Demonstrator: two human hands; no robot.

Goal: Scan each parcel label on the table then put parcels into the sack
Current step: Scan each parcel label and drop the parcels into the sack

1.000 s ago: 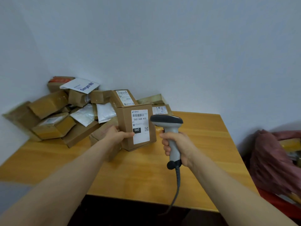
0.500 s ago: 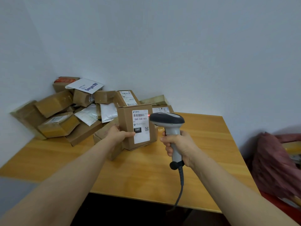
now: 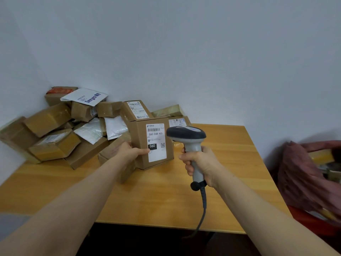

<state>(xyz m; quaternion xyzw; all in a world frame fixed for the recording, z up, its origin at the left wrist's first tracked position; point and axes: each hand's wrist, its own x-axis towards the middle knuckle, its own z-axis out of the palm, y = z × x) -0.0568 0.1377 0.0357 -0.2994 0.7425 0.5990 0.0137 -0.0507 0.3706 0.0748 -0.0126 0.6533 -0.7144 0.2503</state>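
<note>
Far left, back corner: heap of brown cardboard parcels and white mailer bags (image 3: 60,130), piled against the wall on the pale wooden worktop (image 3: 239,145).

Left hand (image 3: 129,151) grips the left side of an upright brown cardboard box (image 3: 138,132), thumb laid across the front face and touching the edge of its white printed label (image 3: 156,137). The box stands at the front of the heap, base on the worktop as far as I can tell. Its tall axis is vertical and the label face is turned toward the person.

Just right of it: grey handheld barcode scanner (image 3: 186,134), head level with the label's upper half and just beside the box's right edge (no beam visible on the label). Right hand (image 3: 201,163) is wrapped round the scanner's handle; the dark cable (image 3: 203,206) hangs off the near edge.

Far right, off the worktop and lower: dark red sack (image 3: 302,174), blurred, with what look like parcels inside.

Judgement: the sack lies well to the right, beyond the right hand, which is nearer but occupied. The box is in the left hand, so it would have to cross in front of the scanner to get there.
</note>
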